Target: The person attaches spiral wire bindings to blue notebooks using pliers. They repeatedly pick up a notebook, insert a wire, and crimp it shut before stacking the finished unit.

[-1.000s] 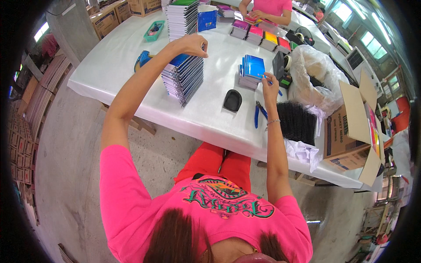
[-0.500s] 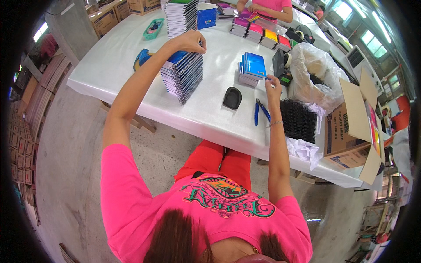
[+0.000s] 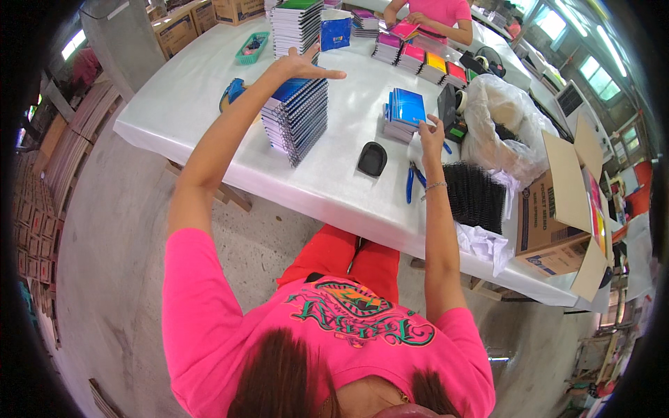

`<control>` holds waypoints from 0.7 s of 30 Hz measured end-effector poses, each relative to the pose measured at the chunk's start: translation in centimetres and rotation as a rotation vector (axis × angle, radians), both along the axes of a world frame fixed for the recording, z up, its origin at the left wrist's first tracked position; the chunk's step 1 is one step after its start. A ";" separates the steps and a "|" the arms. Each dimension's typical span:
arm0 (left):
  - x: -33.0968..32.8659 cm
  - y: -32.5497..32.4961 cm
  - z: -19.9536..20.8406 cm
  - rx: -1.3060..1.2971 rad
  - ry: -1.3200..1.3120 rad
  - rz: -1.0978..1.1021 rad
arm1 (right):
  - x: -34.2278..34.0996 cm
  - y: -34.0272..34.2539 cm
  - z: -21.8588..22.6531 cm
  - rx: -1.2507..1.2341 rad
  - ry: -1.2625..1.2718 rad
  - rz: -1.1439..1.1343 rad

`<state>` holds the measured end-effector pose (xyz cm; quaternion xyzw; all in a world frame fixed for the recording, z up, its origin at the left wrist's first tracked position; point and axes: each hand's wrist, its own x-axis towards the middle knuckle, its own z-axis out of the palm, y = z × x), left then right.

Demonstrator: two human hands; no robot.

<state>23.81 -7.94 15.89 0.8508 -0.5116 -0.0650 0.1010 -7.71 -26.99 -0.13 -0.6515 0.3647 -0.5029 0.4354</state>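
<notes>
My left hand [image 3: 310, 67] hovers over the far side of a tall stack of spiral-bound notebooks [image 3: 296, 122] with blue covers. Its fingers are apart, the thumb pointing right, and it holds nothing. To the right is a low stack of small notepads [image 3: 398, 129], topped by a blue notepad [image 3: 408, 106]. The fingertips of my right hand [image 3: 433, 136] pinch the right edge of that top notepad. A black cup-shaped holder [image 3: 372, 159] and blue-handled pliers [image 3: 411, 182] lie nearer me on the white table [image 3: 230, 150].
Black wire spirals [image 3: 475, 196] lie right of my forearm, beside a clear plastic bag [image 3: 505, 115] and an open carton [image 3: 550, 216]. Behind are a taller notebook stack [image 3: 296, 31], a green basket [image 3: 251, 49], a blue tape dispenser [image 3: 233, 90] and a co-worker's hands [image 3: 416, 19].
My left hand has spread its fingers from a closed pinch, stretching its thumb to the right above the stack. My right hand stays by the small notepads, its fingers slightly shifted.
</notes>
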 end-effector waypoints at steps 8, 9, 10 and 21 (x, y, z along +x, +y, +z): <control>0.7 -0.3 -1.2 0.049 -0.065 0.110 | -0.1 0.7 -0.1 0.114 -0.001 0.030; 0.2 -0.3 -0.8 0.041 -0.057 0.114 | -0.5 0.1 -0.3 0.107 0.007 0.030; 0.2 -0.2 -0.7 0.038 -0.051 0.125 | -0.4 0.1 -0.3 0.102 0.013 0.037; 2.0 0.6 -1.0 -0.051 -0.113 0.127 | 2.7 1.3 1.4 0.226 0.027 0.046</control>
